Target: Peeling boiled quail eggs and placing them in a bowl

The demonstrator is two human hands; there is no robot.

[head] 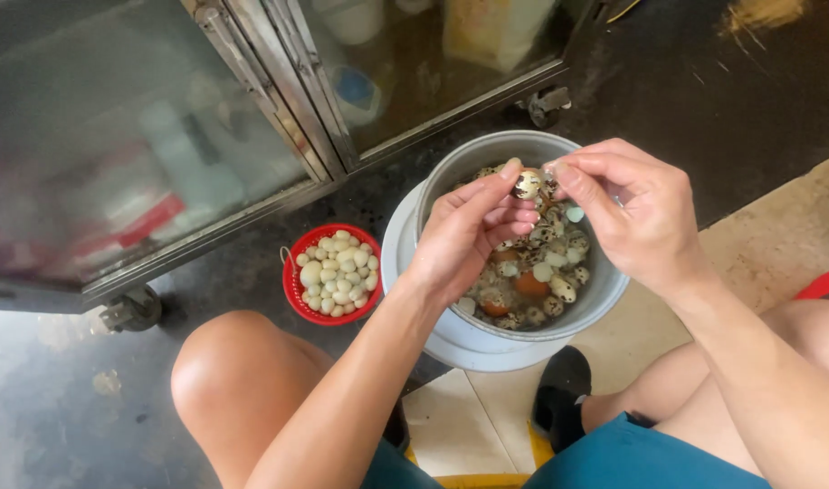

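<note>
Both hands are peeling: the left hand [473, 226] is pinching a speckled egg [527, 184] while the right hand [636, 217] is picking shell over the pot [523, 330] below; likely next, careful stripping.

The small egg [527, 185] over the pot [487, 163] has a smooth, speckled shell, and the pot itself looks like dull grey metal. Left of the pot, the red basket [292, 294] looks like plastic with holes, holding smooth, shiny white peeled eggs [338, 272]. Behind the pot, the cabinet [279, 100] has shiny glass doors in metal frames.

Glass-doored metal cabinet [161, 136], dark floor [34, 417]
</note>
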